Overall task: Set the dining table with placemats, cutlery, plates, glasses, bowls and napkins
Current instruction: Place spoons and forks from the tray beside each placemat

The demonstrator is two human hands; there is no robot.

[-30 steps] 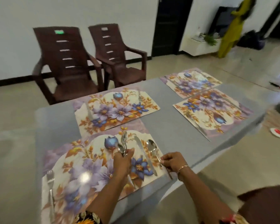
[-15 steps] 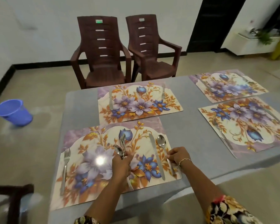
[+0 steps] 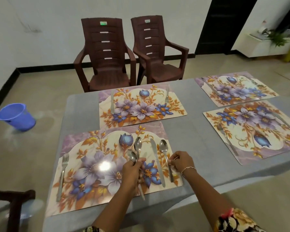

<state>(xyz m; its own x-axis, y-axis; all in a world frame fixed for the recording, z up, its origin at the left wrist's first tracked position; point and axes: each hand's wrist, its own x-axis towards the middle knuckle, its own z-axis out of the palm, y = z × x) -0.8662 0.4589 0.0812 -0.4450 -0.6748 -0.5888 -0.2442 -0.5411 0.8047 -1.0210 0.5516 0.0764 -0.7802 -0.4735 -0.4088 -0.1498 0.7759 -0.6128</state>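
At the lower centre of the frame the left hand [image 3: 132, 170] has its grip closed round a bunch of steel spoons [image 3: 137, 145], their bowls fanned upward and one handle poking out below the fist. It hangs over the middle of the near floral placemat [image 3: 90, 183], a glossy rectangular sheet printed with purple and blue flowers and orange leaves, which lies at the near edge of the grey-covered desk [image 3: 199, 148]. Just to the right, the right hand [image 3: 181, 160] curls its fingertips onto the handle of a single steel spoon [image 3: 164, 148], so its grip pinches that spoon, which lies flat on the placemat's right edge, bowl pointing away. A steel table knife [image 3: 156, 162] lies just left of this spoon and parallel to it, between the two hands. A steel fork [image 3: 63, 171] lies along the placemat's left edge. Above it in the frame a second floral placemat [image 3: 140, 113] carries a knife [image 3: 112, 102] on its left and a fork [image 3: 167, 97] on its right. Two more floral placemats [image 3: 251, 124] lie at the right of the frame. Two brown plastic armchairs [image 3: 105, 52] stand beyond the desk, and a blue plastic bucket [image 3: 17, 117] sits tilted on the floor at the left.
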